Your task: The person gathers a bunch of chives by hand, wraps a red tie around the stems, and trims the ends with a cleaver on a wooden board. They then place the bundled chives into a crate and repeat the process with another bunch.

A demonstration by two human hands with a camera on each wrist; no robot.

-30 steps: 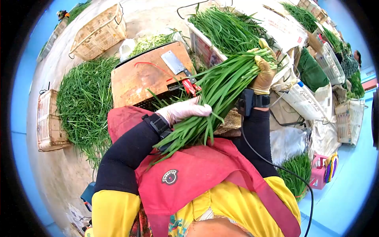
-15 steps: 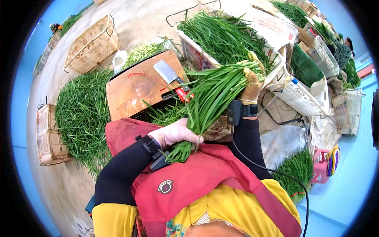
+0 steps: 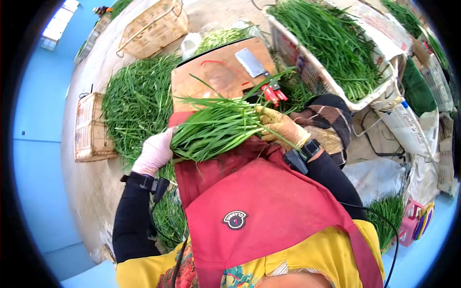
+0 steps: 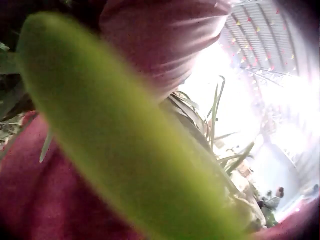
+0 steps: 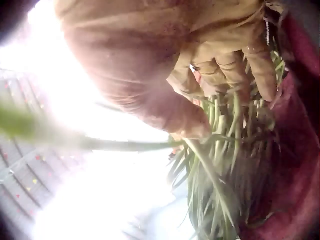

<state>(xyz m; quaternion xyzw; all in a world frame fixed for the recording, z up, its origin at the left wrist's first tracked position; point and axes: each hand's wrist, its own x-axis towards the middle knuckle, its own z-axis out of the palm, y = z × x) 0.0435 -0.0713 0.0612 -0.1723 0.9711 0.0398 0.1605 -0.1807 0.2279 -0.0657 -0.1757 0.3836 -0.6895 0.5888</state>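
A bunch of garlic chives [image 3: 216, 127] lies nearly level over my lap, leaf tips to the left and pale stalks to the right. My right hand [image 3: 283, 127], in a yellowish glove, holds the stalk end; in the right wrist view its thumb [image 5: 192, 120] and fingers sit around the stalks [image 5: 220, 117]. One stalk sticks out past this hand toward the wrist. At the leafy end is my left hand [image 3: 156, 151], in a pale pink glove, its fingers hidden by leaves. A blurred leaf [image 4: 120, 135] crosses the left wrist view, with the glove [image 4: 165, 40] behind it.
Beyond the bunch, a cleaver [image 3: 250, 62] and red-handled tool [image 3: 271, 93] lie on a wooden board [image 3: 211, 72]. A crate [image 3: 331, 86] full of chives stands to the right, a loose heap [image 3: 137, 101] to the left. An overturned-looking crate [image 3: 93, 127] is beside the heap.
The bunch has come down from a slanted, raised hold to lie level over the lap. My right hand moved down with the stalks; my left hand shifted left to the leaf tips.
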